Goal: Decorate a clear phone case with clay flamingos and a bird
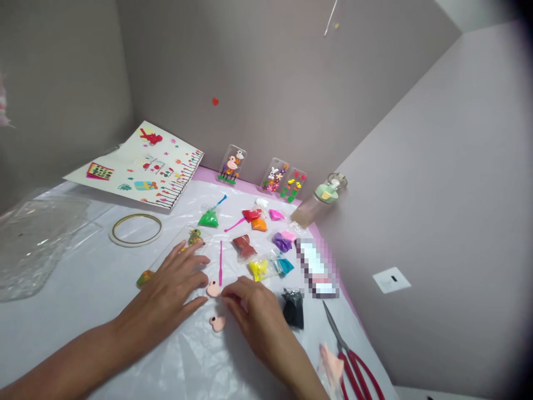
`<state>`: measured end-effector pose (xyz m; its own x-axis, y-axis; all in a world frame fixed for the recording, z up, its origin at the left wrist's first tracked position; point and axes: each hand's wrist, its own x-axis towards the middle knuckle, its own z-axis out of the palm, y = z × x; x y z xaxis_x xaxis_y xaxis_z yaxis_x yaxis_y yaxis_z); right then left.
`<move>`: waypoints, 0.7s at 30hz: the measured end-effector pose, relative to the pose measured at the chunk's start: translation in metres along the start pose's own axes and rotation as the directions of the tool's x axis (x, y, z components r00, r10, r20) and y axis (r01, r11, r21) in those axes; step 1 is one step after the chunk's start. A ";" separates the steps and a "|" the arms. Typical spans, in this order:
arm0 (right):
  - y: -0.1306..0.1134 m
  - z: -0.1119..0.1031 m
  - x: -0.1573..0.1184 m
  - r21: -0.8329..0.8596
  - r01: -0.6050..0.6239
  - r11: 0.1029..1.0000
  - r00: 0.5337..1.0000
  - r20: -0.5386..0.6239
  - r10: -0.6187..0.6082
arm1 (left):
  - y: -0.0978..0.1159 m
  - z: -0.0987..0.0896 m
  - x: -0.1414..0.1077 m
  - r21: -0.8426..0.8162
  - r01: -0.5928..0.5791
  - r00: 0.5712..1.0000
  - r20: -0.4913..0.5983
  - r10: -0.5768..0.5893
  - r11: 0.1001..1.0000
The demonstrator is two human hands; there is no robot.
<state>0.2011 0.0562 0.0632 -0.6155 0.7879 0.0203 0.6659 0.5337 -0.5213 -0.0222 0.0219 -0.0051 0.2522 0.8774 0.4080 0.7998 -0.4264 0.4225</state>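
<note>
My left hand [177, 280] lies palm down with its fingers spread, partly over a clear phone case. That case carries a green-and-yellow clay figure [195, 237] at its far end and an orange-green clay piece [145, 278] at its near end. A peach clay bird [214, 289] with a dark eye sits between my two hands, by the left fingertips. At its right edge, the thumb and fingers of my right hand [252, 311] are pinched together; what is between them is hidden. A second peach clay bird [217, 323] lies nearer to me. Beyond my hands rests a pink modelling tool [220, 264].
Clay packets surround the hands, including brown [244, 246], yellow [259, 269] and black [293, 308]. Red-handled scissors [353, 355] lie at right, below a blurred phone [317, 268]. Decorated cases [232, 165] lean on the wall near a bottle [314, 203]. Left: tape roll [136, 229], sketchbook [141, 166].
</note>
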 end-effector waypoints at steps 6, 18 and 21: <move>0.004 0.011 0.011 -0.123 -0.084 0.989 0.996 -0.038 0.080 | 0.000 0.003 0.000 -0.014 -0.002 1.000 -0.009 0.002 1.000; -0.001 0.016 0.017 -0.102 -0.112 0.988 0.993 0.018 0.114 | 0.003 0.002 0.002 -0.018 -0.020 1.000 0.009 0.020 1.000; 0.002 0.019 0.016 -0.096 -0.093 0.991 0.995 0.019 0.095 | -0.001 0.004 0.000 -0.036 -0.031 0.999 -0.015 0.031 0.999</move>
<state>0.1843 0.0644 0.0467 -0.5575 0.8289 -0.0455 0.7575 0.4855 -0.4365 -0.0204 0.0234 -0.0087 0.2688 0.8606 0.4326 0.7714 -0.4613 0.4383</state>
